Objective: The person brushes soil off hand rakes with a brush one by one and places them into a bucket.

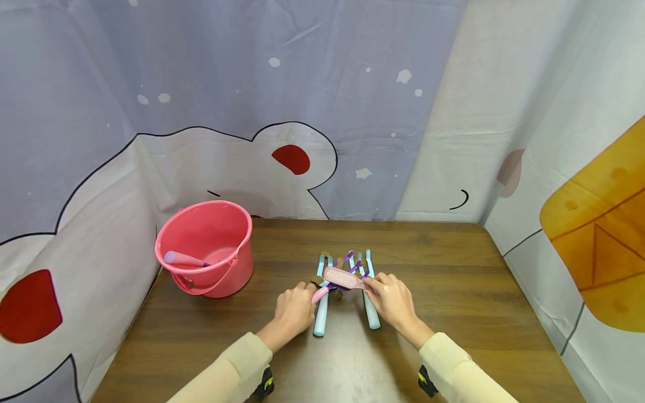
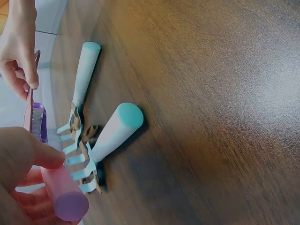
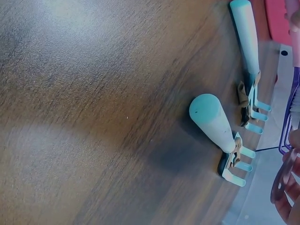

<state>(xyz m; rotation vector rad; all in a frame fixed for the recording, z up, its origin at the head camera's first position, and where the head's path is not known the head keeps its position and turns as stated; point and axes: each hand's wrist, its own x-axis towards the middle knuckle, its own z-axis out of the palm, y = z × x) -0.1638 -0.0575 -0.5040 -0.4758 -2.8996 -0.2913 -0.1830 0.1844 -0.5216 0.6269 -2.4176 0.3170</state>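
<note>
Had the left hand (image 1: 294, 307) wrapped round the pink handle (image 2: 63, 194) of a little purple rake (image 1: 356, 267), held up above the wooden table (image 1: 453, 280). Pinched a pink brush (image 1: 342, 278) by its end with the right hand (image 1: 394, 300), thumb and fingers both on it. Held the brush right over the purple rake, bristles turned toward it, though honestly couldn't tell how firmly, if touching at all.

Had two light blue tools lying on the table below: the left blue rake (image 1: 321, 316) just beside the left hand, the right blue rake (image 1: 372, 313) near the right one, handles toward the person, tines pointing away. Spotted brown bits (image 2: 90, 133) bunched round those tines, too blurry to name.

Also saw a pink bucket (image 1: 242, 274) standing upright over to the left, well apart from both hands, with another pinkish handle (image 1: 183, 258) showing inside near the rim. Noticed printed cloth (image 1: 378, 112) hanging behind, pale purple and white.
</note>
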